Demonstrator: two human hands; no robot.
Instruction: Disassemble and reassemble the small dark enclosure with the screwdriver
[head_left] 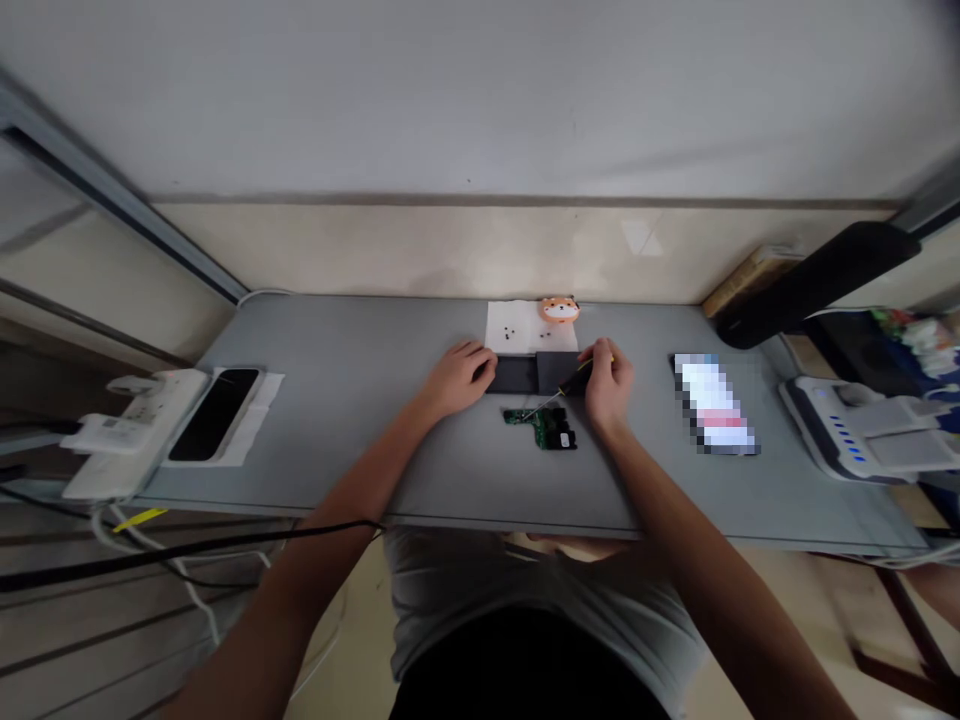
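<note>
A screwdriver [576,380] with a black and yellow handle is gripped in my right hand [609,386]. Its thin shaft slants down to the left, over a green circuit board [539,428] with a black part on its right end; whether the tip touches the board I cannot tell. My left hand [461,378] has its fingers curled on the left end of a flat black case [514,375]. The case lies just beyond the board, its right part under the screwdriver and my right hand. Behind it, several tiny dark screws [508,333] rest on white paper [522,318].
An orange animal-faced item [559,310] sits on the paper. To the left are a dark phone [216,415] and a white power strip [139,435]. At right lie a lit phone [714,405], a power strip [847,430] and a long black cylinder [817,283].
</note>
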